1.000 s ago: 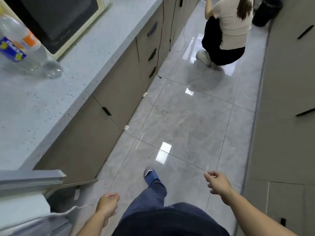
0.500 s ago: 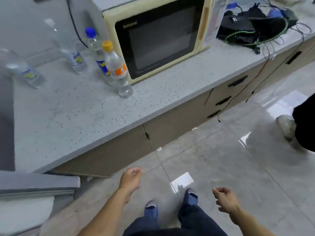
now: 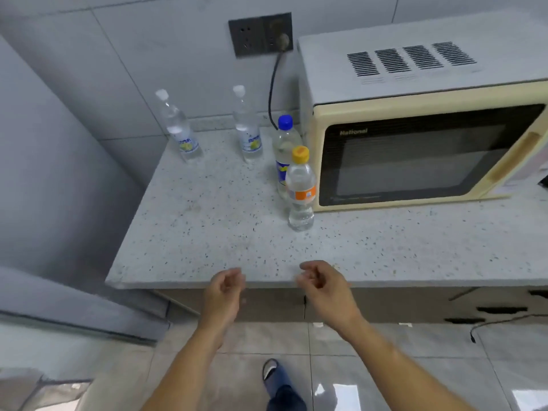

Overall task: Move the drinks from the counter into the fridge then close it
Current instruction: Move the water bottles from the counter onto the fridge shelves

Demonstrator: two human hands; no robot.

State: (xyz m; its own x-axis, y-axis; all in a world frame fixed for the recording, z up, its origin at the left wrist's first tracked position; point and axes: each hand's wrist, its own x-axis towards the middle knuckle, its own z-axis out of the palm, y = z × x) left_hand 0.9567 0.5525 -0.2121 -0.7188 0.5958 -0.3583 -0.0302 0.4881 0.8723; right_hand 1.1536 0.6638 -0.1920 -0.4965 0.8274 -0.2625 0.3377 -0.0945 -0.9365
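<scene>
Both hands hover at the counter's [image 3: 207, 232] front edge, left hand [image 3: 224, 295] and right hand [image 3: 323, 287] loosely curled, holding nothing. Four bottles stand beyond them: an orange-capped bottle [image 3: 300, 189] nearest, a blue-capped bottle [image 3: 284, 149] just behind it beside the microwave [image 3: 415, 137], and two white-capped bottles [image 3: 181, 129] by the wall.

left hand [image 3: 223, 295]: raised in front of the body, fingers loosely curled, palm turned right, holding nothing | right hand [image 3: 324, 287]: raised level with it, just to its right, fingers loosely curled, palm turned left, holding nothing | forearms: both bare, reaching far from the near edge, converging | hands: near, apart
</scene>
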